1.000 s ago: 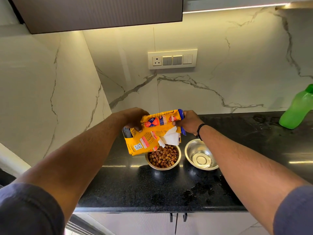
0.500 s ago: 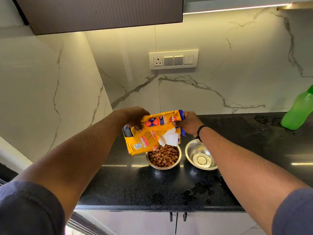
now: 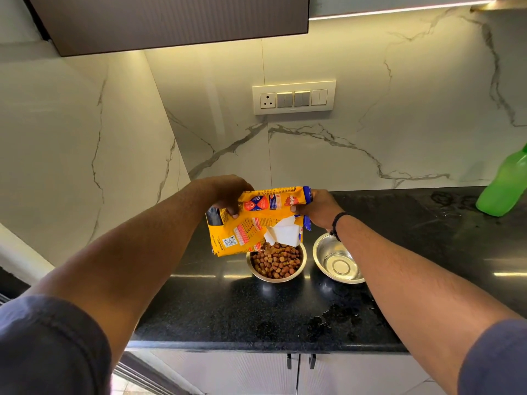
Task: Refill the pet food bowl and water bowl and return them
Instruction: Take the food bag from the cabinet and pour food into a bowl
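A yellow pet food bag (image 3: 245,226) is tilted over a steel bowl (image 3: 302,269) full of brown kibble (image 3: 276,262), its torn white mouth right above the pile. My left hand (image 3: 228,195) grips the bag's upper left side. My right hand (image 3: 319,208) pinches the bag's blue-edged top right corner. Just to the right stands a second steel bowl (image 3: 336,262) holding a little clear water, partly hidden by my right forearm.
Both bowls sit on a black stone counter (image 3: 413,252) with water splashes near its front edge (image 3: 336,320). A green bottle (image 3: 504,186) leans at the far right. Marble walls close the back and left; a switch panel (image 3: 293,96) hangs above.
The bag and both hands have stayed over the food bowl with almost no movement. The view has shifted slightly.
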